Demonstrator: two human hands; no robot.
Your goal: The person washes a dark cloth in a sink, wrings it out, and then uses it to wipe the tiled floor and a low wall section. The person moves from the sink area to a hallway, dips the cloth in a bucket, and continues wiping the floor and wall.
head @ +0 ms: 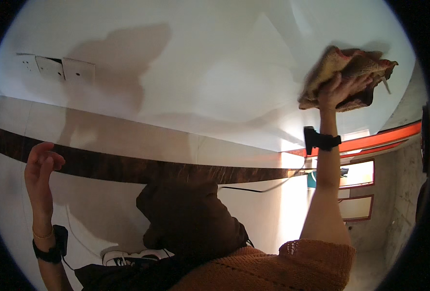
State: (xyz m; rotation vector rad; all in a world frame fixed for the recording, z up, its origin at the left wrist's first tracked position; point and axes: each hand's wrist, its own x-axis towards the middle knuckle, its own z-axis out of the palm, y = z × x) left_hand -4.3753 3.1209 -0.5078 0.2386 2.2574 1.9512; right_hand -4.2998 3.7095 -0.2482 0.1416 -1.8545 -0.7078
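At the upper right, my right hand [340,91] presses a crumpled brown cloth [353,65] with reddish edges against the smooth white wall [222,83]. The hand's fingers lie spread over the cloth, and a black device is strapped round the wrist. My left hand [42,165] is raised at the left, fingers loosely curled with nothing in them, over the dark marbled strip [106,165] on the floor. A thin bracelet and another strapped black device are on that forearm.
Wall sockets and cover plates [78,71], some tilted, are at the upper left. A black cable [244,189] hangs near my legs. My shoe [131,257] stands on the pale floor. Red-framed windows [358,172] and a teal container [311,179] are at the right.
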